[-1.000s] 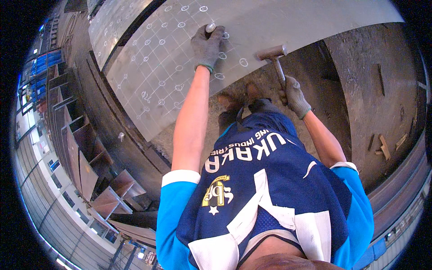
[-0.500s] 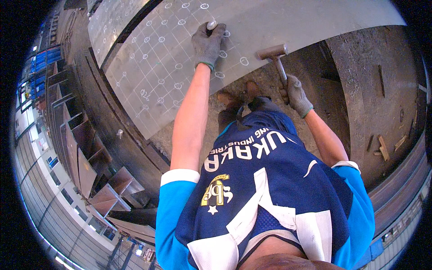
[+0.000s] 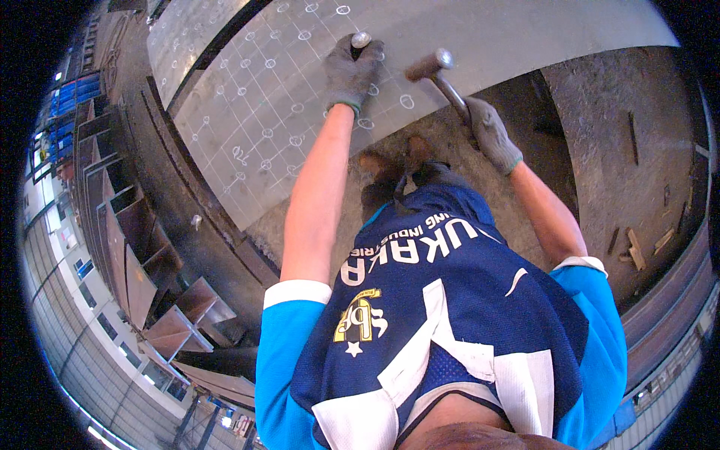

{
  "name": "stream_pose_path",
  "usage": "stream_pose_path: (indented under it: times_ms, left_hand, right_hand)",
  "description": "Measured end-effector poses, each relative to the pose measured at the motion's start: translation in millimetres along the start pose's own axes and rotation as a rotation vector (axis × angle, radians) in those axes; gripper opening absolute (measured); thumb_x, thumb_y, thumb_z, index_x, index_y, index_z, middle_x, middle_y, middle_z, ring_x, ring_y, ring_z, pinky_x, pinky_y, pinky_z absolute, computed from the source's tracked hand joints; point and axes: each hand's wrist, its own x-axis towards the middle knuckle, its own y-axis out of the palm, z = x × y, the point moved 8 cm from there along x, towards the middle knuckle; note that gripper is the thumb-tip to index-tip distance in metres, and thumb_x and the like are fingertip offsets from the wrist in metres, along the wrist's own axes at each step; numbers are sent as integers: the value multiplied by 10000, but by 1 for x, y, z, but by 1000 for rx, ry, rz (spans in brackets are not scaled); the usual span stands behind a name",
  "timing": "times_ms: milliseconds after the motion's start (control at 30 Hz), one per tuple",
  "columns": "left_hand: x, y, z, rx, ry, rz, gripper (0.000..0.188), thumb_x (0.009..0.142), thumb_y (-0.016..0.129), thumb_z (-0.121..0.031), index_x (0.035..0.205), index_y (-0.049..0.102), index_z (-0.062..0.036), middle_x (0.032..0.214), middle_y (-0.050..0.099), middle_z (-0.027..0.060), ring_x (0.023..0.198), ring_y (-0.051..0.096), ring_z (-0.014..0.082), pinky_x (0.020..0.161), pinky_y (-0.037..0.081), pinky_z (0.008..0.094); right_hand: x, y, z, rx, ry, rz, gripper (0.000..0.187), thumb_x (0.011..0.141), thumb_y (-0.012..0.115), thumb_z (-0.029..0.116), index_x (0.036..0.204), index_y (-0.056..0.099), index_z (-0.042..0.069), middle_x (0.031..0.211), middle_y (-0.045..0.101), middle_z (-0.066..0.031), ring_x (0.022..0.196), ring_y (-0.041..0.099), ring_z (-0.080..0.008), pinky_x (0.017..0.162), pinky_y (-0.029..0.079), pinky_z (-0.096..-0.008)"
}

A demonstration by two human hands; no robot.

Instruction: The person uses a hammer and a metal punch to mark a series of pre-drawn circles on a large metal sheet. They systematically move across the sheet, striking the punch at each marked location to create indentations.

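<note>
My left hand [image 3: 351, 75], in a grey knit glove, is closed round a metal punch [image 3: 361, 40]; only its shiny round top shows above the fingers. It stands over a grey metal plate [image 3: 510, 52] marked with a chalk grid and small chalk circles. The punch's tip is hidden by the hand. My right hand [image 3: 492, 136], gloved alike, is wrapped round the handle of a hammer [image 3: 430, 66]. The hammer's head is raised to the right of the punch, apart from it.
Another marked plate [image 3: 191, 45] lies beyond a dark gap at the far left. Welded steel sections [image 3: 180, 330] stand at the left. Wood scraps [image 3: 636, 249] lie on the dark surface at the right. My feet [image 3: 397, 154] are just below the plate's near edge.
The hammer has come up and to the left, nearer the punch, and its head has tilted. My left hand with the punch has shifted slightly right.
</note>
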Motion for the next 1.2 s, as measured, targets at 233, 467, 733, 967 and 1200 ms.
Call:
stream_pose_path:
  times_ms: [233, 467, 733, 967, 1200]
  left_hand:
    - [-11, -1, -12, 153, 158, -15, 348, 910, 797, -300, 1122, 721, -35, 944, 778, 106, 816, 727, 197, 751, 582, 375]
    - [-10, 3, -16, 330, 235, 8, 442, 901, 774, -404, 1143, 718, -39, 1011, 777, 161, 893, 746, 323, 828, 582, 441]
    - [-14, -9, -33, 90, 69, 4, 343, 916, 783, -328, 1110, 726, -51, 1029, 779, 119, 882, 738, 241, 819, 588, 384]
    - [-43, -48, 19, -233, -115, -174, 278, 907, 814, -203, 1086, 731, -8, 914, 740, 45, 838, 661, 118, 761, 553, 311]
    - [-68, -46, 35, -192, -172, -107, 277, 919, 814, -192, 1111, 728, -12, 969, 744, 30, 860, 666, 104, 784, 562, 302]
  right_hand:
    - [122, -65, 127, 472, -19, 50, 433, 1130, 448, 436, 1146, 651, 54, 817, 563, 63, 687, 477, -80, 608, 422, -296]
    - [157, -44, 87, 76, -73, 156, 370, 1083, 466, 371, 1089, 653, 52, 860, 661, -42, 759, 608, -217, 713, 505, -395]
    - [50, -40, 37, 355, 434, 122, 363, 1086, 388, 373, 868, 534, 123, 673, 466, 17, 538, 427, -113, 472, 354, -331]
    - [-63, 4, -11, 741, 930, -28, 321, 1070, 382, 378, 909, 544, 152, 633, 450, 6, 480, 388, -129, 421, 299, -337]
    - [-90, 35, -34, 778, 976, -1, 322, 1052, 370, 389, 921, 536, 146, 652, 471, -3, 492, 405, -137, 422, 310, -336]
